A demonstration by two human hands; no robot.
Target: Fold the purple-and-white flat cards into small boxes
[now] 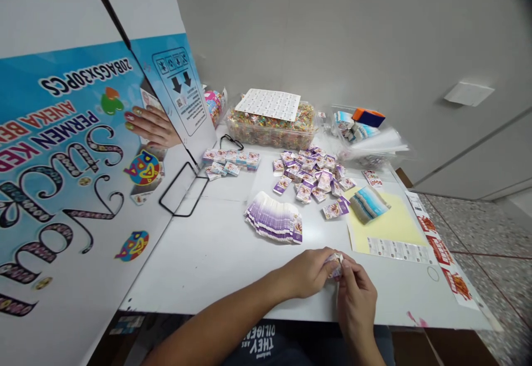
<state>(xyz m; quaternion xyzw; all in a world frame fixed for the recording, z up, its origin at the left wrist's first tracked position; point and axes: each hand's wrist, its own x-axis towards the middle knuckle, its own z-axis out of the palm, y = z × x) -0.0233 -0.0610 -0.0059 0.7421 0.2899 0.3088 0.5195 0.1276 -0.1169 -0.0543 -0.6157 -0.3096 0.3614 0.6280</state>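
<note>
Near the table's front edge, my left hand (310,272) and my right hand (358,288) come together. Both are closed on a small purple-and-white box (334,266), which my fingers partly cover. My right thumb and fingertips pinch its upper end. Beyond my hands lies a fanned stack of flat purple-and-white cartons (274,219). Further back is a loose pile of small filled purple-and-white boxes (310,169). To the right, a stack of blue-and-brown flat cartons (369,205) rests on a yellow sheet (401,219).
A large printed cardboard box (83,150) stands at left, near a black wire stand (183,189). Behind are a clear tub of colourful wrapped pieces (270,133) with a sticker sheet (269,103) on top, light-blue boxes (233,159) and plastic bags (378,144). A sticker strip (399,250) lies right.
</note>
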